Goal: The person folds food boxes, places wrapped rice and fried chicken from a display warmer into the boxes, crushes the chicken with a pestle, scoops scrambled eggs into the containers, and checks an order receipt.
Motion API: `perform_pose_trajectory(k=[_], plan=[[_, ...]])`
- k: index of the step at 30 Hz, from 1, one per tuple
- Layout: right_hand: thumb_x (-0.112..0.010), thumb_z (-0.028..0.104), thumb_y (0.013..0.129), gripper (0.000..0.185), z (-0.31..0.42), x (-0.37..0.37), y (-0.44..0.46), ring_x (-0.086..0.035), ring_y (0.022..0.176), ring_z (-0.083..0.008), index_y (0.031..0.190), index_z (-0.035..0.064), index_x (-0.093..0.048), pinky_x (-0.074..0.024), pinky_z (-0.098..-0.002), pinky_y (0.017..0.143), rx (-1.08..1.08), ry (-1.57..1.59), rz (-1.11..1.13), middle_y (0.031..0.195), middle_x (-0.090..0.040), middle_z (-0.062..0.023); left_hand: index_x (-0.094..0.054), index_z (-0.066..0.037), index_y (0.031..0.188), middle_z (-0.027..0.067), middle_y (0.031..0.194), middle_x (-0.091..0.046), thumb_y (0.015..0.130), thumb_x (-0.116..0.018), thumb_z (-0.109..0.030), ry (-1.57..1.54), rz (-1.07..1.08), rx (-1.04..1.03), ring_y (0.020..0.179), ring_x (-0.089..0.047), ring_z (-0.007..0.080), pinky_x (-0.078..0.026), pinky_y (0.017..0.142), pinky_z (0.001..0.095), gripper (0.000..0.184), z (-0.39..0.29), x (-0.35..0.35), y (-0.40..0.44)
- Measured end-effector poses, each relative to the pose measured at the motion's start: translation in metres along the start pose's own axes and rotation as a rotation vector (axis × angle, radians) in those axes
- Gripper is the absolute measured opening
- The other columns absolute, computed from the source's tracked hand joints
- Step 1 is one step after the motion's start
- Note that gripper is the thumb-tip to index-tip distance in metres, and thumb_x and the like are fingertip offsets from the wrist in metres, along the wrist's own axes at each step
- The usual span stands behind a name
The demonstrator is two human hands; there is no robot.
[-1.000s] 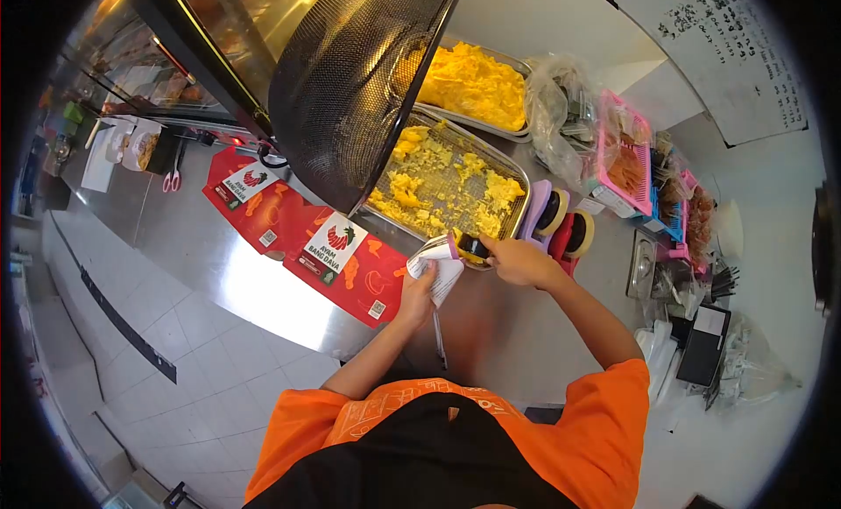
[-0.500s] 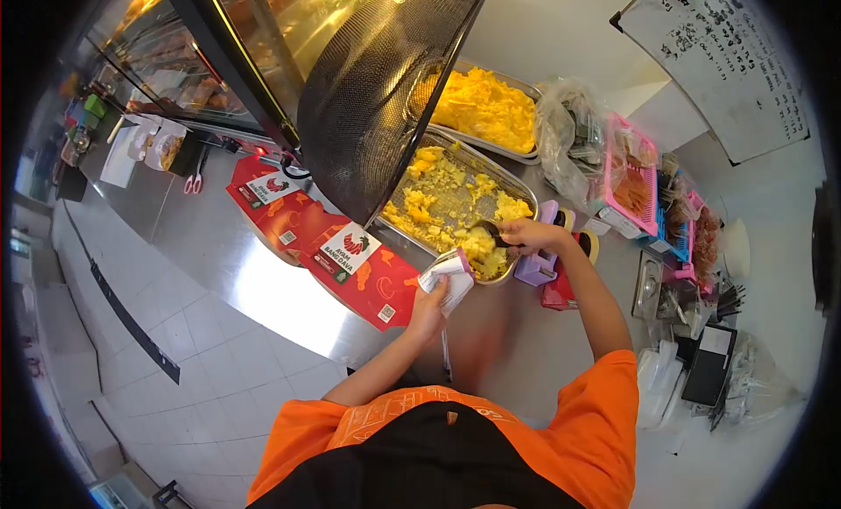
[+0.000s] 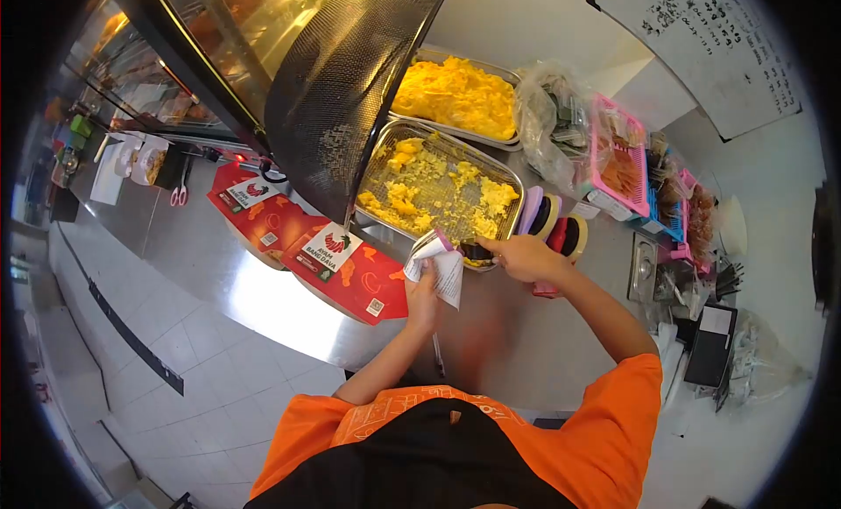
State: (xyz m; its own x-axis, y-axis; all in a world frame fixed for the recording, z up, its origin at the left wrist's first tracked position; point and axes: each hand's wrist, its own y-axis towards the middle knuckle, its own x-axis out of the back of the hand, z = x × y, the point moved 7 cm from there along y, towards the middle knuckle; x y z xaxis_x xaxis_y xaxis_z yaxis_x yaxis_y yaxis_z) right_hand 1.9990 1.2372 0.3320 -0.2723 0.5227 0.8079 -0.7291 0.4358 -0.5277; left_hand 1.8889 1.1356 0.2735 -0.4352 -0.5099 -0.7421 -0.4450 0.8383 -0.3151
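A white printed paper cone (image 3: 445, 272) is held in my left hand (image 3: 424, 295), just below the near edge of a metal tray. My right hand (image 3: 527, 258) grips a dark spoon (image 3: 477, 251), whose head is at the cone's mouth and partly hidden. Behind both hands lies the metal tray (image 3: 519, 189) with scattered yellow food (image 3: 406, 196). A second tray (image 3: 504, 144) beyond it is heaped with yellow food (image 3: 455, 95).
Red printed boxes (image 3: 349, 272) lie left of my left hand, under a dark mesh cover (image 3: 328, 97). Purple and red round-topped dispensers (image 3: 574, 236) stand by my right hand. Farther right are a pink basket (image 3: 620, 159) and a black box (image 3: 710, 345).
The spoon was in the tray's yellow food half a second ago and is now back at the cone. My right hand has moved down and left with it.
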Motion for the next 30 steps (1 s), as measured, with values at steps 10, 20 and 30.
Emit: perform_pose_trajectory(k=[10,20,30], plan=[[-0.044,0.02,0.087,0.044,-0.045,-0.025,0.032,-0.031,0.05,-0.0008,0.128,0.009,-0.031,-0.0226,-0.0137,0.039,-0.095,1.067,0.561,0.067,-0.045,0.0027,-0.043,-0.003,0.109,0.0087,0.103,-0.053,0.087,-0.044,-0.019,0.049,0.024,0.008,0.093,-0.054,0.0198,-0.043,0.081,0.0334,0.028,0.001,-0.005,0.004],[-0.043,0.021,0.088,0.036,-0.064,-0.025,0.03,-0.026,0.042,-0.0012,0.12,0.0079,-0.035,-0.0197,-0.0131,0.034,-0.11,1.617,0.472,0.065,-0.042,-0.0003,-0.044,-0.003,0.109,0.0063,0.101,-0.052,0.087,-0.045,-0.022,0.032,0.023,0.078,0.091,-0.052,0.0145,-0.042,0.079,0.0297,0.03,-0.008,-0.012,-0.004],[-0.038,0.024,0.089,0.017,-0.055,-0.012,0.026,-0.026,0.038,-0.0011,0.08,0.0105,-0.039,-0.0195,-0.0144,0.032,0.084,1.916,0.079,0.063,-0.041,0.002,-0.043,-0.001,0.114,0.0071,0.11,-0.049,0.087,-0.045,-0.021,0.435,0.386,0.224,0.099,-0.048,0.0162,-0.036,0.088,0.0291,0.033,-0.04,-0.011,-0.054]])
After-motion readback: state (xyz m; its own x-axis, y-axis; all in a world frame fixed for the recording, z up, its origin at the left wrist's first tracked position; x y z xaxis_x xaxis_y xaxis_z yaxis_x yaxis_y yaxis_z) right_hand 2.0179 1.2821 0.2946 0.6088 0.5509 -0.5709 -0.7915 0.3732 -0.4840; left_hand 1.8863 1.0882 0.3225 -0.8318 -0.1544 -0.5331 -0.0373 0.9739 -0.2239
